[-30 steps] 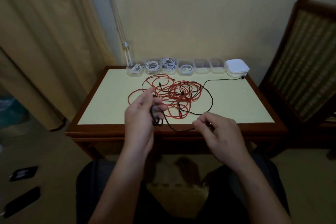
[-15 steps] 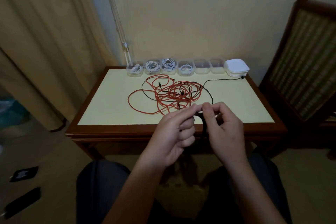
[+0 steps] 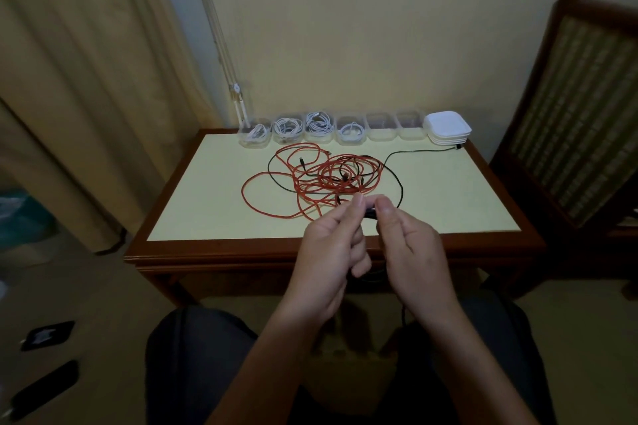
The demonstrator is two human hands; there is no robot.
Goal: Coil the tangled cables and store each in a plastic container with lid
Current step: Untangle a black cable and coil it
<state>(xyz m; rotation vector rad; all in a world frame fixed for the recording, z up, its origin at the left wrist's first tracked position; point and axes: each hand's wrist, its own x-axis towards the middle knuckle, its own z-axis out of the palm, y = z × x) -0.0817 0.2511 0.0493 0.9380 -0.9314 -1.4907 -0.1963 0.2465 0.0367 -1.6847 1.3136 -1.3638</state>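
Note:
A tangle of red cable (image 3: 331,179) lies in the middle of the table (image 3: 214,238), with a black cable (image 3: 400,190) running through it and off to the back right. My left hand (image 3: 331,252) and my right hand (image 3: 411,248) meet over the table's front edge, both pinching the near part of the black cable, which is mostly hidden between the fingers. A loop of it hangs below the hands. Along the back edge stands a row of clear plastic containers (image 3: 381,126); several hold coiled white cables (image 3: 286,126), two are empty.
A stack of white lids (image 3: 447,126) sits at the back right corner. A wooden chair (image 3: 583,134) stands right of the table and a curtain (image 3: 79,79) hangs at the left. Two dark flat objects (image 3: 46,335) lie on the floor at lower left.
My left hand swung from the left of the tangle over to my right hand, carrying black cable loops. Both hands now hold the cable together, a little higher than half a second ago.

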